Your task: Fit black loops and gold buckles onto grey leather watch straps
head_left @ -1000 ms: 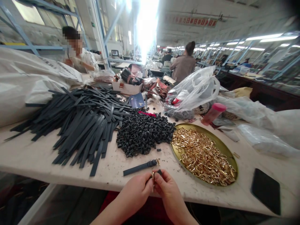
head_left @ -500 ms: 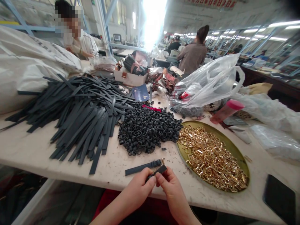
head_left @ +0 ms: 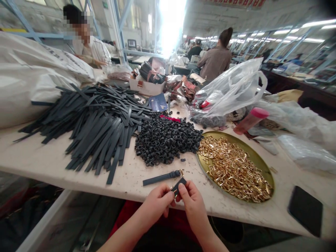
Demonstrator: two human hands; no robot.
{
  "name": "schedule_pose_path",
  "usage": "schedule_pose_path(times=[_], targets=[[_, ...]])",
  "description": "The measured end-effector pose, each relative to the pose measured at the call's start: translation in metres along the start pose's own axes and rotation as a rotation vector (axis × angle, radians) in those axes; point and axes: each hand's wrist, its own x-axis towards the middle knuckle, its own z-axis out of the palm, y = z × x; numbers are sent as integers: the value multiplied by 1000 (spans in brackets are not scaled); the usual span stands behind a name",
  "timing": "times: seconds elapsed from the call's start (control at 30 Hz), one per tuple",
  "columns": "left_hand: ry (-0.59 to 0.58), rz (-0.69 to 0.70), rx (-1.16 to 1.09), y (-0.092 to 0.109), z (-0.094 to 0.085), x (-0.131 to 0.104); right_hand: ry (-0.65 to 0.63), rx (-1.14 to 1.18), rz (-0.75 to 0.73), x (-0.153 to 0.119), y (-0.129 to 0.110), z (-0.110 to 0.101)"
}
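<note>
Head view, looking down over the near edge of the surface (head_left: pixel 47 164). Left hand (head_left: pixel 156 202) and right hand (head_left: pixel 191 202) meeting just off that edge, both pinching one short dark strap piece (head_left: pixel 180 183) with a gold buckle (head_left: pixel 173 189) at its lower end. Left fingertips clamped on the buckle end, right thumb and forefinger closed on the strap's free end, tilted up toward the eyes, probably to see the small fitting clearly. Just beyond the hands, lying flat near the edge: a finished strap (head_left: pixel 161 177), buckle already at its right end, likely set down within easy reach.

Supplies fanned out behind, each kind in its own heap, seemingly so either hand can grab without searching. Toward the left edge, a big loose pile of long dark straps (head_left: pixel 97 122). In the middle, a mound of black loops (head_left: pixel 165 140). To the right, a round gold tray (head_left: pixel 262 166) heaped with gold buckles (head_left: pixel 231 168). Near the right corner, a black phone (head_left: pixel 306 210) lying flat. Farther back, a clear plastic bag (head_left: pixel 231 91), a pink-capped bottle (head_left: pixel 250 120), a white carton (head_left: pixel 147 87).

Across the far edge, a co-worker (head_left: pixel 89 49) seated. Writing: a red banner at the top, characters too blurred to read; faint print on the white sack (head_left: pixel 31 70) at left, illegible as well.
</note>
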Motion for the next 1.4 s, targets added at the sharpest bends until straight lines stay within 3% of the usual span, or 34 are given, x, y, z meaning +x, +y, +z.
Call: schedule_pose_path(times=[0.13, 0.33, 0.43, 0.53, 0.6, 0.7, 0.87, 1.0, 1.07, 1.13, 1.23, 1.3, 1.4], targets=[[11, 7, -13, 4, 5, -6, 54, -61, -68, -6, -4, -4], [5, 13, -13, 7, 11, -9, -96, 261, 135, -8, -4, -6], [49, 15, 70, 0, 13, -6, -22, 79, 27, -11, -2, -8], [172, 137, 273, -5, 12, -5, 0, -110, -75, -8, -1, -12], [186, 186, 376, -5, 10, -6, -88, -67, -21, -3, -1, -15], [57, 128, 370, -1, 2, -5, -229, 30, 82, 7, 0, -15], [-27, 37, 181, -6, -9, 14, -238, -14, 30, 14, 5, -15], [-24, 81, 49, -8, -13, 31, -467, -116, 20, 37, -5, -32], [-80, 105, 107, -7, -15, 34, -416, -267, -75, 62, -12, -42], [-102, 99, 176, -6, -16, 35, -232, -503, -229, 91, -15, -48], [-21, 56, 160, -9, -18, 32, -145, -739, -314, 125, -11, -46], [24, 40, 152, -12, -19, 28, -163, -741, -306, 135, -6, -42], [93, 64, 204, -10, -20, 21, -142, -683, -311, 128, -6, -38]])
